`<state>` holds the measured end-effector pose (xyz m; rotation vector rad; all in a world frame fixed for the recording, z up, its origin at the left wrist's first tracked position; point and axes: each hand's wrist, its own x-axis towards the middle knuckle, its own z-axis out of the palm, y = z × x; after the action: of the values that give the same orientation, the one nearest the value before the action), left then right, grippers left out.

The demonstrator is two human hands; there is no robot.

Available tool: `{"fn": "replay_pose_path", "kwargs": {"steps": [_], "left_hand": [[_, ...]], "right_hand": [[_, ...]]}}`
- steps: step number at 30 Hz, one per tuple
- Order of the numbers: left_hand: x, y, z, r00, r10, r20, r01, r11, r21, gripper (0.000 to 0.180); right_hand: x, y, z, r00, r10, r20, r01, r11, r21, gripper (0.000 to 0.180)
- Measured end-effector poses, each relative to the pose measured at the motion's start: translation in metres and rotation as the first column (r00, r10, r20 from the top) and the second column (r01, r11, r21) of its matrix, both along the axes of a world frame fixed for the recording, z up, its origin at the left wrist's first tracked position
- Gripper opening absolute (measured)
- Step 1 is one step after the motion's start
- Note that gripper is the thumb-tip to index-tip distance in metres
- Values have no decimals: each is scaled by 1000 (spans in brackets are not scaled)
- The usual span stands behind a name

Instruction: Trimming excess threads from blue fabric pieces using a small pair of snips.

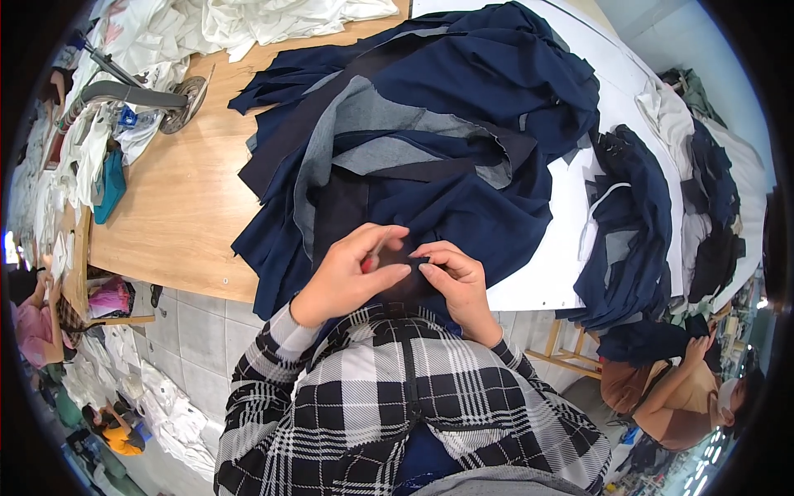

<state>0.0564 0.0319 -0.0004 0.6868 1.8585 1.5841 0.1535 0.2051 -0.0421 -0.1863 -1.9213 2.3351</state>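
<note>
We have both hands at the near edge of the wooden table [178, 211], working on one spot of a dark navy cloth piece [397, 277]. Our left hand [351, 277] is closed in a pinch around a small red tool [366, 264], only a sliver of which shows between thumb and fingers; we cannot tell what kind it is. Our right hand [459, 285] pinches the fold of cloth, fingertips pointing toward nine o'clock, so the two hands meet almost touching. The pinched spot lies at three o'clock from the left hand and nine o'clock from the right, about equally near both. The fold runs roughly from nine to three. Beyond it, toward twelve o'clock, sits the big heap of navy and grey fabric [430, 124]. A smaller stack of dark pieces [633, 223] lies at two o'clock on a white sheet [546, 264].
</note>
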Motion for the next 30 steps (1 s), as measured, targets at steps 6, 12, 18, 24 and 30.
{"fn": "replay_pose_path", "kwargs": {"steps": [6, 12, 18, 24, 30], "left_hand": [[-5, 11, -21, 926, -116, 358, 91, 992, 87, 35], [0, 11, -16, 999, -47, 21, 48, 997, -64, 17], [4, 13, -14, 999, 26, 27, -24, 998, -61, 14], [1, 13, -19, 999, 21, 37, -20, 999, -43, 12], [0, 14, -13, 885, 22, 465, -15, 1000, -18, 15]], "right_hand": [[0, 2, 2, 999, -26, -46, 31, 993, 114, 6], [2, 5, 0, 991, -99, -91, 121, 951, 283, 6], [2, 6, 9, 998, -40, -49, 55, 934, 353, 7], [1, 7, 15, 994, 48, 99, -55, 996, 65, 6], [-1, 7, 22, 993, 68, 100, -47, 980, -196, 5]]}}
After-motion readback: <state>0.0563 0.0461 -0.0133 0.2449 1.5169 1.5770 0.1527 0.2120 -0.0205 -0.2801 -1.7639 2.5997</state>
